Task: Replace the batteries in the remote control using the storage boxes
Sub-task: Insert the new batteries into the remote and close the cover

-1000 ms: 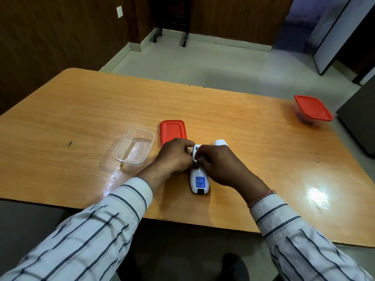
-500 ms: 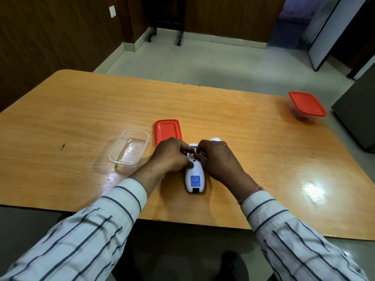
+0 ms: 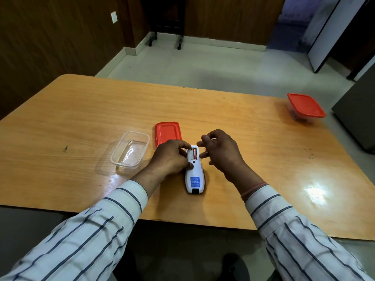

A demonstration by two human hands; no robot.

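Right hand (image 3: 220, 151) lifted off remote control (image 3: 194, 171), fingers spread.

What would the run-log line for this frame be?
left hand steadying remote | right hand lifted, apparently empty | red battery in open compartment | clear box open, empty

A white remote control (image 3: 194, 173) lies face down on the wooden surface, battery bay open at its far end, one red battery (image 3: 195, 154) seated inside. At its ten o'clock sits an empty clear storage box (image 3: 129, 149), its red lid (image 3: 167, 132) flat beside it. A closed red-lidded box (image 3: 305, 107) stands well apart at two o'clock.
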